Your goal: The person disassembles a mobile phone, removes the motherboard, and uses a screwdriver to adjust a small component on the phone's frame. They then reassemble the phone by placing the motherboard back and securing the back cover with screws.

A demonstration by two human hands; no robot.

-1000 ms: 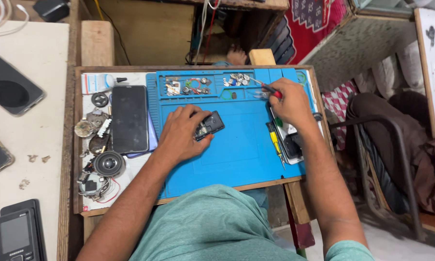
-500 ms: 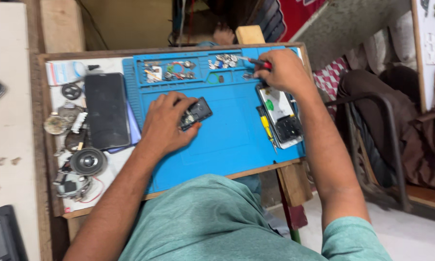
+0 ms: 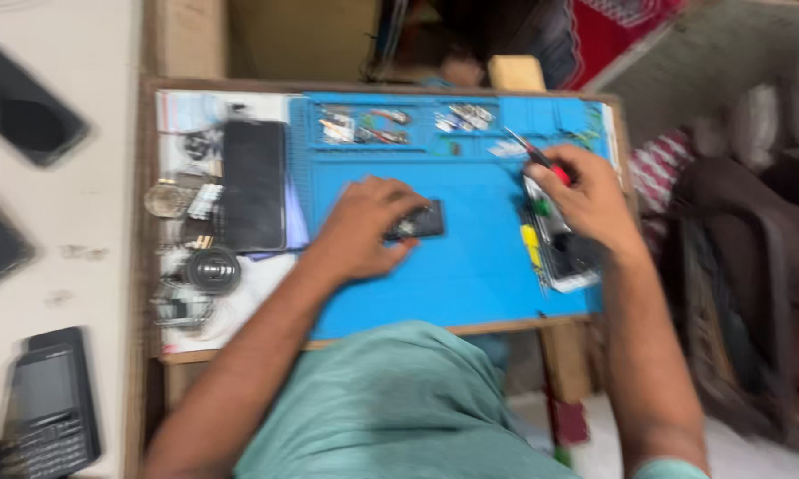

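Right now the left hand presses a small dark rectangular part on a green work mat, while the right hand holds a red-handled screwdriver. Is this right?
Not quite: the work mat is blue, not green, as the head view shows. The left hand does press the small dark rectangular part on it, while the right hand holds the red-handled screwdriver.

A bright blue work mat [image 3: 470, 266] fills the centre of the frame on a brown wooden board [image 3: 151, 222], with a black phone [image 3: 254, 184] at its left and a small black part [image 3: 417, 222] in the middle. At centre right lie a yellow-handled tool [image 3: 531, 244] and a red-handled screwdriver [image 3: 541, 161]. A pale green shirt [image 3: 399, 399] covers the bottom centre, and a red patterned cloth [image 3: 608, 27] shows at the upper right.
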